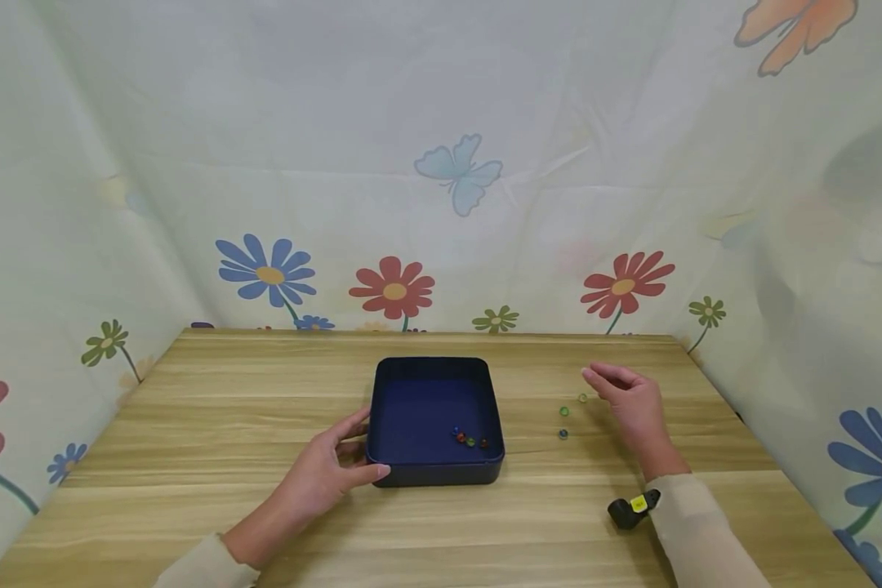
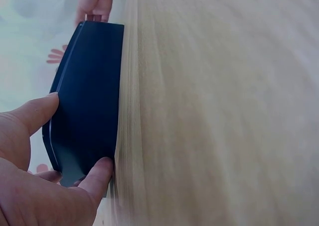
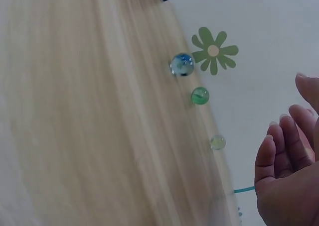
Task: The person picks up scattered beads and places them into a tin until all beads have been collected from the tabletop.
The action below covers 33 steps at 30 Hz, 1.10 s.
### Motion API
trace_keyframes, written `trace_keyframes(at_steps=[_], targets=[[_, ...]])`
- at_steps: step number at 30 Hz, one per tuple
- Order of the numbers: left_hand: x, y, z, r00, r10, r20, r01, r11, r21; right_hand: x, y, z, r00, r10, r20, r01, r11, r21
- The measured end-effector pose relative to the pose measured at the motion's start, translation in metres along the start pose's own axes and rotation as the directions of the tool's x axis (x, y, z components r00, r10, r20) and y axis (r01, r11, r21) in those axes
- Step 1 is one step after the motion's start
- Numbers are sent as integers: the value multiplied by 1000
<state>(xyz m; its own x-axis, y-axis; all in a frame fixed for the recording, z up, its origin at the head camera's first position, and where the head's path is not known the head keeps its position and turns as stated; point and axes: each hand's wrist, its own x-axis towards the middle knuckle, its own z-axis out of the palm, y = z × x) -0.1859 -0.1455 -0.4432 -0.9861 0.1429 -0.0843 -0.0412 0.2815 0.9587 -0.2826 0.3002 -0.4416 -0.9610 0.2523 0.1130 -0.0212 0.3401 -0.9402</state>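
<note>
Right of centre on the wooden table (image 1: 191, 425), three marbles (image 1: 563, 412) lie loose beside the blue tray (image 1: 435, 418). Best approach: pinch one from above so it cannot roll. Right hand (image 1: 632, 404) hovers, fingers loosely curled, holding nothing. Left hand (image 1: 331, 474) grips the tray's near-left corner.

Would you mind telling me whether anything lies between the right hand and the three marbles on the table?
Nothing visible does. The right hand hovers just right of the pale marble, with the green marble and blue marble beyond on bare table.
</note>
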Motion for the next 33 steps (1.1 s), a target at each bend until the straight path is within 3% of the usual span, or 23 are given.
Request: trace_keyframes(at_steps=[8, 19, 23, 33], targets=[[0, -2, 0, 1000, 5, -4, -5, 1000, -14, 9, 8, -1, 999, 34, 5, -33, 999, -24], [1, -1, 0, 1000, -2, -2, 2, 1000, -10, 17, 15, -4, 993, 81, 84, -65, 983, -172], [1, 0, 0, 1000, -3, -1, 3, 1000, -6, 20, 18, -3, 993, 74, 92, -50, 968, -247], [0, 1, 1, 1000, -9, 0, 9, 1000, -12, 21, 21, -2, 977, 148, 151, -84, 927, -365]])
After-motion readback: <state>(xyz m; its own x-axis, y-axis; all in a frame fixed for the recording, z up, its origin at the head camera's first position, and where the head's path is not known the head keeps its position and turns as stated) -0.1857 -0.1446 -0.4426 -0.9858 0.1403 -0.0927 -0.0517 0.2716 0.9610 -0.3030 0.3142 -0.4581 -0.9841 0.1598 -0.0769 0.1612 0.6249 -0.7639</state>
